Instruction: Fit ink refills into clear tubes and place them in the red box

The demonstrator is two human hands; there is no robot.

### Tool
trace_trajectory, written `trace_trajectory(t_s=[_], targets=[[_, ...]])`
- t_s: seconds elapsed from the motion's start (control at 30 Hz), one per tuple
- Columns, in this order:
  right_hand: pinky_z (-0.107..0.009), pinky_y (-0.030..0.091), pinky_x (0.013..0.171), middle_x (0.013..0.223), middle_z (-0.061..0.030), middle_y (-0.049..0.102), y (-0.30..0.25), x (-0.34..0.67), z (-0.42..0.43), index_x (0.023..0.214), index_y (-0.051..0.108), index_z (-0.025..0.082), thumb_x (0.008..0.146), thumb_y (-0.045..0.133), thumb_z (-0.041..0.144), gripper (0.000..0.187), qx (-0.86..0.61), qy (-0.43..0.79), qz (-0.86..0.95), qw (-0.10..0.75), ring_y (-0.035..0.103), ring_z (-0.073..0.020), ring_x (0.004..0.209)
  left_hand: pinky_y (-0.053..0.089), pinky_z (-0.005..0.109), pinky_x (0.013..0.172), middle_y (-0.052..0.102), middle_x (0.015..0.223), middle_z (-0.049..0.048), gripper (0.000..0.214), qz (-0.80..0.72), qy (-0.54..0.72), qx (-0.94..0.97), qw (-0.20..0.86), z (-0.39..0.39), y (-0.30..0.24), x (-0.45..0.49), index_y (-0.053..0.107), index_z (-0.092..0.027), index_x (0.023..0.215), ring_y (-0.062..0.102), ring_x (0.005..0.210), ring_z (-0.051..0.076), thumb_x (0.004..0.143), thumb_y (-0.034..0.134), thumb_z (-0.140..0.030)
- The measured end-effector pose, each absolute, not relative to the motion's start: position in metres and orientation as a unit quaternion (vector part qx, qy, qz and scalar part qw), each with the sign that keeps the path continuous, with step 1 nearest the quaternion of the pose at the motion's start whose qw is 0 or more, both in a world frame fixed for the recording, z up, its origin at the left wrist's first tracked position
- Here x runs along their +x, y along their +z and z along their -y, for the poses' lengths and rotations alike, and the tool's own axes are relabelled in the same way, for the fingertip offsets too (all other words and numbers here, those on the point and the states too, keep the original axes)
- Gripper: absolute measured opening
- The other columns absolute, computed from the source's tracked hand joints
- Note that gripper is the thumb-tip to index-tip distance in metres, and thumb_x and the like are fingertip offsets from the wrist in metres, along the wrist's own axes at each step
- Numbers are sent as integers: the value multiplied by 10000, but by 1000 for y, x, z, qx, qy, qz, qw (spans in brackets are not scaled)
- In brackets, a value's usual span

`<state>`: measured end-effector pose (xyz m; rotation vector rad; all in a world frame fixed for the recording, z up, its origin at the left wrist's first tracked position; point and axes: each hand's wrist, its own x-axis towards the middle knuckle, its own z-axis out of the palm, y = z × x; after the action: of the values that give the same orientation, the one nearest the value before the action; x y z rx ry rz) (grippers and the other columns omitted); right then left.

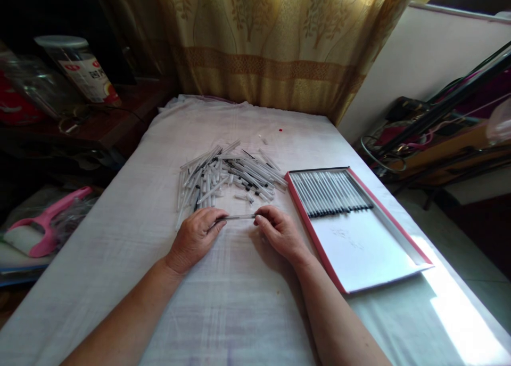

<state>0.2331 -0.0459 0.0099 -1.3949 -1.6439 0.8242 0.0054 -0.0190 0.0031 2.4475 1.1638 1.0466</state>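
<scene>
My left hand (196, 237) and my right hand (279, 232) rest on the white cloth and pinch one thin clear pen (239, 217) between them, left fingers at one end, right fingers at the other. Just beyond the hands lies a loose heap of several clear pens and caps (227, 177). To the right sits a flat red-edged box (359, 249) with a row of several pens (331, 194) lined up at its far end.
The cloth-covered table (239, 312) runs to a patterned curtain (271, 41) at the back. Jars (82, 67) and clutter stand on a dark shelf at left, with a pink tool (48, 222) below. Cables and a rack (439, 126) crowd the right side.
</scene>
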Motion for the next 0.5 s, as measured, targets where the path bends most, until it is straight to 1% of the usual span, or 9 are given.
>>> trace_trajectory(t_s=[0.07, 0.17, 0.23, 0.3, 0.37, 0.43, 0.5], targets=[[-270, 459, 653, 752, -16, 661, 10, 232, 46, 852, 625, 210, 871, 543, 286, 113, -553, 324, 647, 412, 595, -149, 676, 525, 299, 819, 703, 977, 53, 191, -415, 354, 829, 121, 20, 5, 6, 624, -195, 1044, 665, 887, 179, 931, 523, -311], [-268, 471, 658, 790, -29, 677, 7, 233, 46, 894, 629, 208, 876, 551, 301, 123, -544, 330, 628, 448, 609, -153, 705, 519, 322, 780, 714, 971, 56, 316, -437, 306, 839, 107, 20, 8, 5, 605, -196, 1141, 666, 848, 195, 914, 543, -407], [-262, 476, 640, 798, -36, 684, 5, 235, 46, 918, 632, 205, 879, 554, 317, 143, -538, 342, 615, 464, 615, -154, 707, 504, 341, 755, 729, 921, 53, 316, -436, 270, 854, 87, 20, 10, 4, 643, -201, 1095, 666, 826, 211, 934, 494, -429], [-256, 476, 621, 792, -40, 687, 4, 236, 46, 917, 639, 202, 876, 563, 328, 152, -538, 353, 608, 466, 618, -155, 704, 488, 343, 733, 732, 859, 51, 327, -431, 254, 863, 79, 20, 12, 4, 682, -200, 955, 664, 791, 211, 965, 424, -401], [-253, 474, 614, 782, -38, 687, 3, 236, 46, 904, 647, 202, 868, 573, 329, 151, -538, 362, 600, 469, 619, -156, 708, 483, 336, 727, 722, 817, 49, 346, -430, 265, 859, 86, 20, 13, 5, 676, -196, 867, 659, 766, 202, 971, 409, -388], [-251, 473, 613, 769, -34, 683, 3, 236, 45, 891, 652, 202, 857, 582, 328, 148, -536, 375, 588, 476, 619, -157, 710, 488, 325, 729, 708, 823, 46, 311, -435, 294, 845, 101, 20, 13, 6, 661, -196, 881, 652, 772, 196, 951, 452, -415], [-249, 472, 602, 753, -31, 677, 4, 235, 45, 878, 650, 200, 846, 587, 332, 150, -532, 392, 570, 488, 615, -152, 690, 493, 316, 731, 699, 846, 41, 286, -439, 316, 833, 114, 20, 13, 7, 650, -200, 963, 646, 787, 191, 930, 492, -436]])
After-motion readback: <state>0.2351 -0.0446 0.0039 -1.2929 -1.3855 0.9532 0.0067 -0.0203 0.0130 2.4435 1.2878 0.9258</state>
